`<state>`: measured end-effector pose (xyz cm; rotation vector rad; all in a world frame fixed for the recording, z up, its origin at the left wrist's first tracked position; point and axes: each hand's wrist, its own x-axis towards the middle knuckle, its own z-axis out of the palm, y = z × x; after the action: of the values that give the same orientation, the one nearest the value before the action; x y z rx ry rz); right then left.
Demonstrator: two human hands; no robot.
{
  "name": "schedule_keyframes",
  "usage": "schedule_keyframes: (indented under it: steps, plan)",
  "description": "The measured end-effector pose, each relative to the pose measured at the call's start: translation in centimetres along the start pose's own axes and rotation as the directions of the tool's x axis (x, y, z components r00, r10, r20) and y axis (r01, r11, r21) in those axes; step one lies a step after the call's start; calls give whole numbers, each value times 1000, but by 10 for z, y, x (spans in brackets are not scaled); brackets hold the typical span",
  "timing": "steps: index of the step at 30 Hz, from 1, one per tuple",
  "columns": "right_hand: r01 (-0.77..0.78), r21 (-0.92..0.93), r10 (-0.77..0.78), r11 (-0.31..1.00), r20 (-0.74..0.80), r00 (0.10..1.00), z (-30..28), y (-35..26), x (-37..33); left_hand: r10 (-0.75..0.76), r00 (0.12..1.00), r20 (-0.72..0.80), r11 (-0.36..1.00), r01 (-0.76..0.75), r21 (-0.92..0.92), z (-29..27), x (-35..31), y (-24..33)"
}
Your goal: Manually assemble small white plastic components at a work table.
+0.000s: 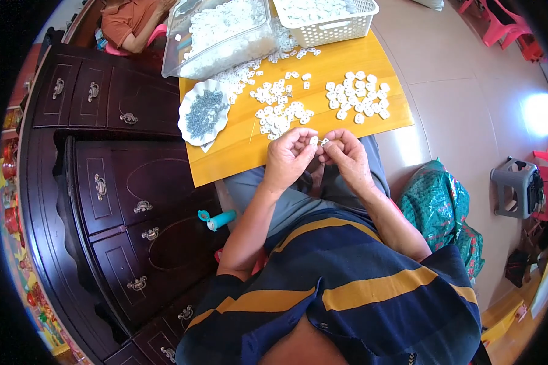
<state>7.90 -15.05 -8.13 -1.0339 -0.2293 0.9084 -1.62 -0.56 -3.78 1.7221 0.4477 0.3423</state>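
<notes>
Over my lap, by the table's near edge, my left hand [290, 157] pinches a small white plastic piece [313, 140] between thumb and fingers. Close beside it, my right hand [349, 159] is closed on another small white plastic piece [325, 141] with dark holes. The fingertips almost meet, and I cannot tell whether the two pieces touch. Just beyond my left hand lies a loose heap of white pieces with holes [279, 120]. Rounded white pieces [359, 94] form a separate group to the right.
A scalloped white dish [186, 125] of small grey metal parts stands on the wooden table [225, 164]. Behind are a clear bin [172, 58] and a white basket [341, 31] of white pieces. Left is a dark cabinet [119, 176]; right, a green bag [435, 201]. Another person [125, 27] sits far left.
</notes>
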Motion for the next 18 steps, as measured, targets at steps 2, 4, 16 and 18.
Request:
schedule_keyframes:
  steps: [2,4,16,18]
  plan:
    - [-6,-10,6,1000,3,1000,0,0,0,-4,1000,11,1000,3,31,0,0,2]
    - [-13,-27,13,1000,5,1000,1,0,0,-4,1000,16,999,4,36,-1,0,4]
    - [-7,-72,10,997,44,999,2,3,0,4,996,87,994,-14,111,-6,3,4]
    - [-20,-82,24,996,51,998,1,5,0,19,996,91,991,-31,130,-7,3,2]
